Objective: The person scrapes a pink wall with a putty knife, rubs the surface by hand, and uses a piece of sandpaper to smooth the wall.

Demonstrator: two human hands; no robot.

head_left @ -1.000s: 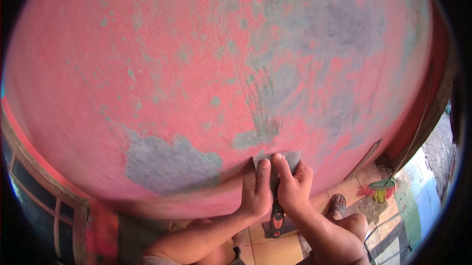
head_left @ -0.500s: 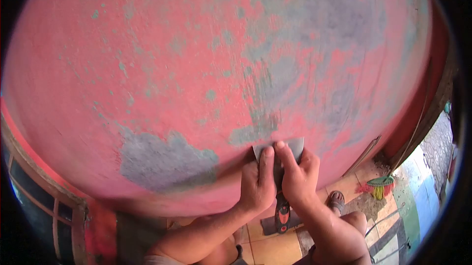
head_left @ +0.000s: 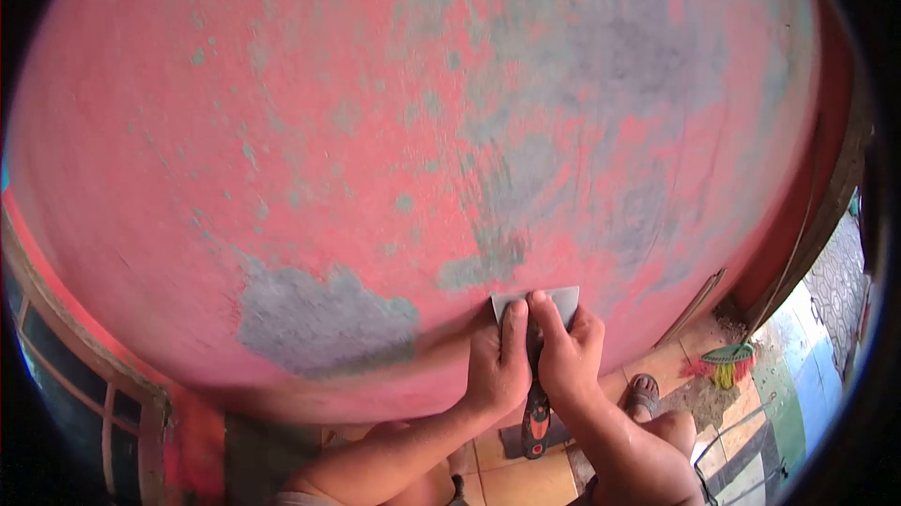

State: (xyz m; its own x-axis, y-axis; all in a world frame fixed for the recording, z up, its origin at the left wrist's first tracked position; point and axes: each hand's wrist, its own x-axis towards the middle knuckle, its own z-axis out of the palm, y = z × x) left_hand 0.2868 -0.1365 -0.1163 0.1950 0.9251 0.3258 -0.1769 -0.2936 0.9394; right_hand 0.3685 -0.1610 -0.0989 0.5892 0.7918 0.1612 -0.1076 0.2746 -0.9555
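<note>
A wide scraper (head_left: 561, 302) with a flat metal blade and a black-and-red handle is held low at the wall (head_left: 328, 159). My left hand (head_left: 499, 360) grips it from the left, thumb pressed along the blade. From the other side my right hand (head_left: 571, 351) closes round it, its thumb also on the blade. The blade's top edge is right at the wall, just below a scraped grey-green patch. Pink paint covers much of the wall, with bare grey areas at the upper right and a grey patch (head_left: 319, 323) left of my hands.
A broom (head_left: 727, 365) with green, red and yellow bristles rests near the wall's right end, among debris on the tiled floor (head_left: 526, 483). My sandalled foot (head_left: 643, 391) is on the tiles to the right. A framed window (head_left: 70, 370) is at the lower left.
Both hands and the scraper have slid slightly down the wall, farther below the scraped patch. The view has shifted a little. The grip is the same.
</note>
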